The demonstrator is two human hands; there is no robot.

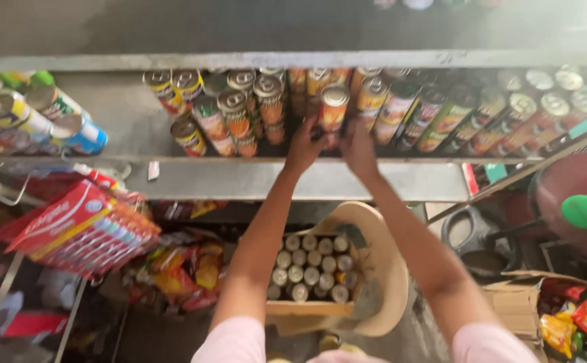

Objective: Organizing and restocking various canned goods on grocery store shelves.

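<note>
On the shelf (239,178), both the left hand (305,146) and right hand (358,149) close their fingers around one upright can (334,107) among others.

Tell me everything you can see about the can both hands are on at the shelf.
The can is a tall, slim cylinder that looks like metal, with a pale round lid and an orange-and-red wrapper with a bit of yellow. It stands on the grey shelf, its top tilted toward the camera, in the row of similar cans. The left hand and the right hand meet at its lower part, hiding the base. Whether it rests on the shelf or is lifted cannot be told.
</note>
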